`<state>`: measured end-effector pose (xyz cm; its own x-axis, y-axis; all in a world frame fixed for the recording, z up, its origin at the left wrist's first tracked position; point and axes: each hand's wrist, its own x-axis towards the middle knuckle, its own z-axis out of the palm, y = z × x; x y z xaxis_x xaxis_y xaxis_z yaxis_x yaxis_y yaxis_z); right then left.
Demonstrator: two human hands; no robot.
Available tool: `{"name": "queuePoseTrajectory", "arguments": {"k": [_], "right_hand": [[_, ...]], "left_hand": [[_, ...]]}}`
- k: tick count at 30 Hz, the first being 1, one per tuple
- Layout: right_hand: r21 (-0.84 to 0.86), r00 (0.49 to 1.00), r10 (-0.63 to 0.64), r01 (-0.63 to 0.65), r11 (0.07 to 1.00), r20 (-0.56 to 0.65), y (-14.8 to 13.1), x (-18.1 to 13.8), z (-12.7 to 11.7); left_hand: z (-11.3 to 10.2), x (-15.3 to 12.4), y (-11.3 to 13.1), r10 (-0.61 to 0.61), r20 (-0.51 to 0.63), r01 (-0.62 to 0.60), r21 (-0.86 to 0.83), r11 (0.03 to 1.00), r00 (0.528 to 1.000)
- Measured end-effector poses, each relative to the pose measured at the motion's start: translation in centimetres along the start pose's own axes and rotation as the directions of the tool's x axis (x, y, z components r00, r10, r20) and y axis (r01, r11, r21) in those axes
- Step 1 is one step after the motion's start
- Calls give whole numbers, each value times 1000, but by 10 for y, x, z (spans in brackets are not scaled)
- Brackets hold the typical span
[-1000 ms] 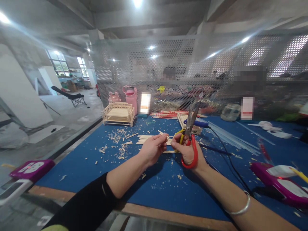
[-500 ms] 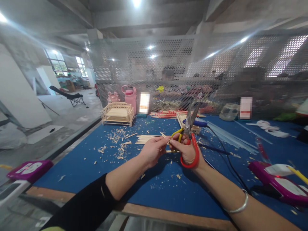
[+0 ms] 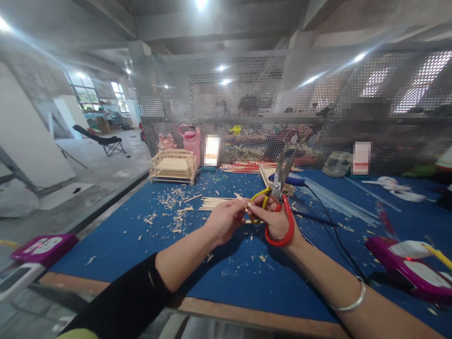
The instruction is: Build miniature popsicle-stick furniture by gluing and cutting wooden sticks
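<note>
My left hand [image 3: 226, 220] is closed in a pinch on a short thin wooden stick [image 3: 240, 197], its tip showing beyond the fingers. My right hand [image 3: 273, 219] meets it fingertip to fingertip, with thumb and finger at a small pale wooden piece [image 3: 249, 205]. Scissors [image 3: 278, 188] hang in that same right hand, blades spread and pointing up, with a red loop around the hand. Yellow handle parts show by the fingers; whether they belong to the scissors I cannot tell. Beneath the hands lie several cut wooden sticks [image 3: 212, 203].
A small wooden bed-like frame [image 3: 173, 167] stands at the back left beside a pink bottle [image 3: 191, 146]. A blue-handled corded tool [image 3: 287, 180] lies behind the scissors. Clear strips [image 3: 339, 200] and a purple device [image 3: 409, 268] are at right. Wood scraps litter the blue tabletop [image 3: 141, 263].
Both hands stay almost in place, fingertips together. The scissors have tilted slightly to the right in my right hand, and the pale piece at the fingertips shows a little more.
</note>
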<state>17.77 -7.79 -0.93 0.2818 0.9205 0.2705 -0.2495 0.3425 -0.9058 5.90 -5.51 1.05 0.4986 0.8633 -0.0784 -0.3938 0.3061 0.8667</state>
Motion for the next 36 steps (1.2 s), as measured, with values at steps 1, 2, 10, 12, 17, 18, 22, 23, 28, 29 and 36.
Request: {"name": "queuePoseTrajectory", "arguments": {"k": [1, 2, 10, 12, 17, 18, 22, 23, 28, 29, 36], "right_hand": [[4, 1000, 7, -7, 1000, -8, 0, 0, 0], [8, 1000, 16, -16, 1000, -13, 0, 0, 0], [-8, 1000, 21, -21, 1000, -1, -2, 0, 0], [-2, 999, 34, -34, 999, -14, -1, -1, 0], [21, 995, 88, -87, 996, -47, 2, -1, 3], [14, 995, 95, -94, 995, -43, 1, -1, 3], [1, 995, 94, -94, 996, -45, -2, 5, -3], [12, 994, 93, -93, 996, -52, -2, 8, -5], [-54, 998, 55, -56, 997, -21, 3, 12, -15], [-103, 1000, 29, -29, 994, 1, 3, 12, -15], [-269, 990, -56, 90, 959, 131, -1, 4, -10]], "left_hand": [[0, 0, -1, 0, 3, 0, 6, 1000, 1000], [1, -1, -2, 0, 3, 0, 11, 1000, 1000], [-5, 3, -2, 98, 52, -106, 184, 977, 994], [-8, 4, -2, 158, 75, -173, 293, 940, 985], [-10, 6, 2, 130, 68, -145, 295, 945, 989], [-10, 6, 5, 84, 53, -95, 244, 965, 995], [-16, 9, 20, -156, -39, 160, 126, 979, 987], [-19, 10, 24, -196, -57, 202, 133, 970, 979], [-25, 10, 25, -192, 8, 179, 322, 930, 981], [-25, 9, 23, -177, 40, 149, 379, 913, 983], [-24, 4, 12, -206, 144, 65, 648, 759, 968]]}}
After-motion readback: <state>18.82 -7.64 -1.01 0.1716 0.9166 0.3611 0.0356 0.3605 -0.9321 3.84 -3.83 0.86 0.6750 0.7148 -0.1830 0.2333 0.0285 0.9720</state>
